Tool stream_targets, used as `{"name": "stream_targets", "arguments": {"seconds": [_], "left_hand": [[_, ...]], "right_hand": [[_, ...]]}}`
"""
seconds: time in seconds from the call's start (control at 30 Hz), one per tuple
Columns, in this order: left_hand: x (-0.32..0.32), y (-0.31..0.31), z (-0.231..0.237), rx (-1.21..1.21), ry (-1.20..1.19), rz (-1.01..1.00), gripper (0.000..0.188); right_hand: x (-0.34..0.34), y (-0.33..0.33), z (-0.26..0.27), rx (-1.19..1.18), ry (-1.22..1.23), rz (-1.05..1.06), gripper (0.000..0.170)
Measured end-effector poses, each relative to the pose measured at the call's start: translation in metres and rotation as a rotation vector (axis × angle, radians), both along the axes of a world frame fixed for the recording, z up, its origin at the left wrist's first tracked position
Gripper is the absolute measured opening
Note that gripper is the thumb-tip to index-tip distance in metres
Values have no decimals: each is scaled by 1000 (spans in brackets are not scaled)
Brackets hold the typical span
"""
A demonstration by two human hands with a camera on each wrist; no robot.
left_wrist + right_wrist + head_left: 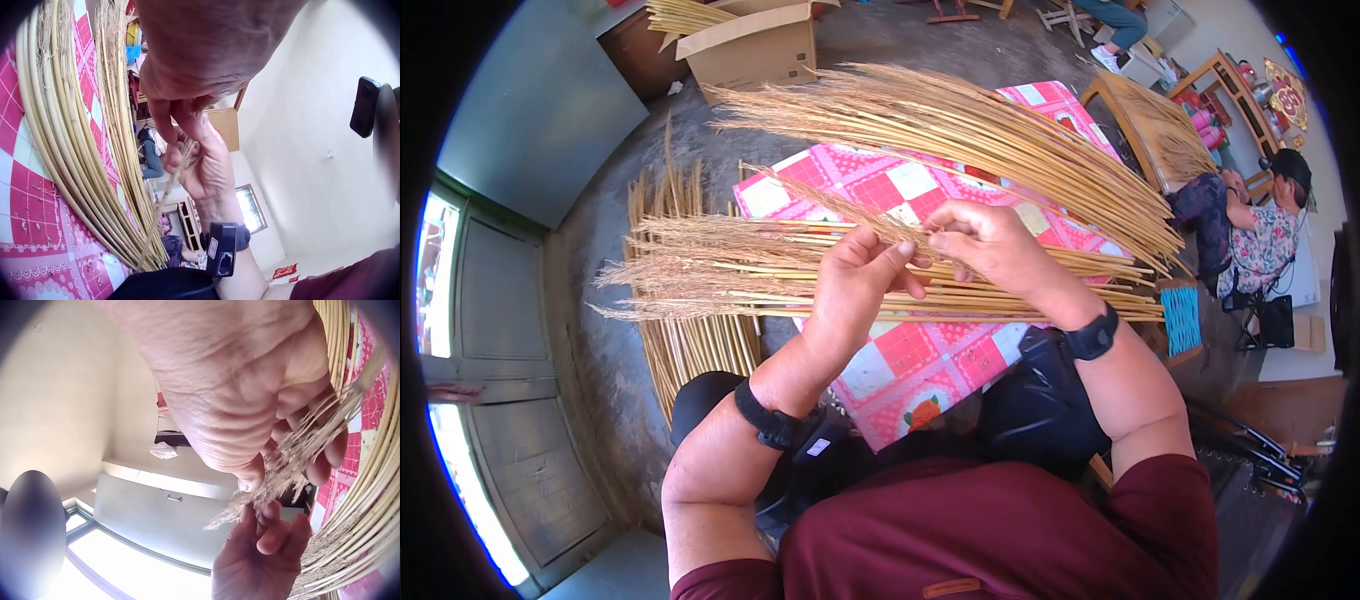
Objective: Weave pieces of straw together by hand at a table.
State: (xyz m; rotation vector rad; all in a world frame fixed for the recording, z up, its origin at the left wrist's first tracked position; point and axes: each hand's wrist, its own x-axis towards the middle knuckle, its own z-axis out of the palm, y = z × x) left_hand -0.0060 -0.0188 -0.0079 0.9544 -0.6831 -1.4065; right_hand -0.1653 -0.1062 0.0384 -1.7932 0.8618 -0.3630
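Maroon shirt (990, 530); hands (858, 278) (998, 250) pinch feathery stalk (830, 203) over checked cloth (905, 350).

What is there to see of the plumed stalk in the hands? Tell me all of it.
The plumed stalk looks like dry plant matter, tan to straw-coloured. It has a wispy, branching seed head and a thin, pale stem. It is held slantwise above the pink checked tablecloth and the stalks lying there. The left hand and right hand pinch it close together, fingers partly hiding it. Where its stem ends is hard to tell.
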Motion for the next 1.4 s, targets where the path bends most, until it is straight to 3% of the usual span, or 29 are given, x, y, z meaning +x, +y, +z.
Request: {"name": "stream_targets", "arguments": {"seconds": [0.1,0.27,0.43,0.63,0.93,1.4], "left_hand": [[1,-2,3,-27,29,23,10],[14,-1,11,-47,11,226,17],[22,0,9,-19,-30,203,18],[16,-1,4,-24,-14,157,13],[16,1,7,-27,12,122,11],[17,3,4,-30,172,52,16]], "right_hand": [[7,5,2,-88,-13,6,15],[12,9,3,-383,6,20,13],[17,11,-2,-555,7,49,13],[20,9,-11,-485,-21,52,14],[20,14,-1,-146,-70,-22,22],[22,10,-1,15,-75,-69,23]]}}
